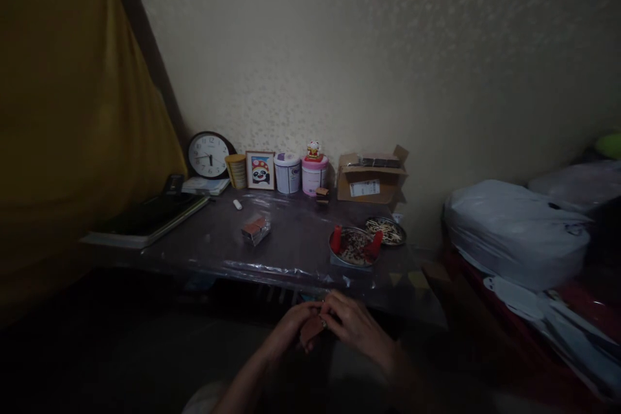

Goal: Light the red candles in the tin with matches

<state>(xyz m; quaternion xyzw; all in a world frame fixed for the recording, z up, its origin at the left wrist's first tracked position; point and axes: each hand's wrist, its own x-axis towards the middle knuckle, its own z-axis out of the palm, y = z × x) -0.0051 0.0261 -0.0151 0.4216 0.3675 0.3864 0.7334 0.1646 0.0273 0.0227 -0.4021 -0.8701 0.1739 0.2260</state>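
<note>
My left hand (294, 323) is closed around a small flat reddish-brown piece (312, 328), holding it low in front of the table's near edge. Bent over the same piece from the right, my right hand (349, 323) has its thumb and fingers closed at the upper edge. A tiny pale detail shows there, too dim to name. Beyond the hands, a round tray (356, 264) holds two red objects and many small dark and pale bits. A clear plastic packet (256, 229) with similar reddish-brown pieces lies on the table (295, 233).
Along the wall stand a clock (210, 155), a yellow cup (237, 171), a framed panda picture (261, 170), two lidded tubs (288, 174) and a cardboard box (371, 184). A second round tray (385, 231) lies behind the first. White bags (519, 229) sit at right.
</note>
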